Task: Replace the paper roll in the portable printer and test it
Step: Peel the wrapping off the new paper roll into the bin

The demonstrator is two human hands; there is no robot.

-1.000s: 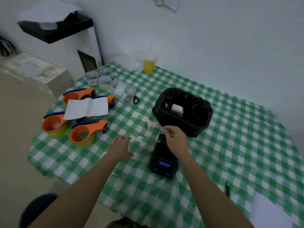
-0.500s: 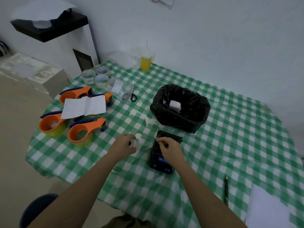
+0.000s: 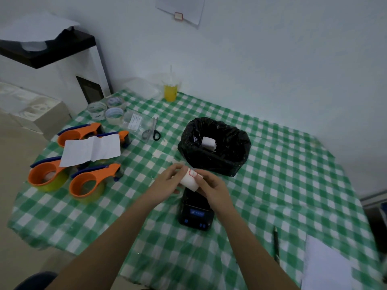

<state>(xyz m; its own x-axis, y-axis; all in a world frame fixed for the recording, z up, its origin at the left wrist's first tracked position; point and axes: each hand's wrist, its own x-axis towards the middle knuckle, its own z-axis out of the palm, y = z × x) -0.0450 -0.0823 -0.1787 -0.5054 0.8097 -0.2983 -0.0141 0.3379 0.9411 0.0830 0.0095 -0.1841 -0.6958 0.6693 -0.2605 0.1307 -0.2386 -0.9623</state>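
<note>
A white paper roll (image 3: 189,179) with a red-outlined label is held just above the table between both hands. My left hand (image 3: 166,182) grips its left end and my right hand (image 3: 212,188) grips its right side. Directly below them lies the small black portable printer (image 3: 195,214) with a blue panel and buttons facing me; my hands hide its far half. Another white paper roll (image 3: 208,143) lies inside the black-lined bin (image 3: 215,162) behind the printer.
Orange tape dispensers (image 3: 88,183) and a white sheet (image 3: 92,149) lie at left, with tape rolls (image 3: 114,115) and scissors (image 3: 152,131) behind. A yellow drink cup (image 3: 170,91) stands by the wall. A pen (image 3: 276,241) and white paper (image 3: 326,266) lie at right.
My left hand picked the paper roll up from the table and brought it over the printer. My right hand left the printer's lid and joined it on the roll.
</note>
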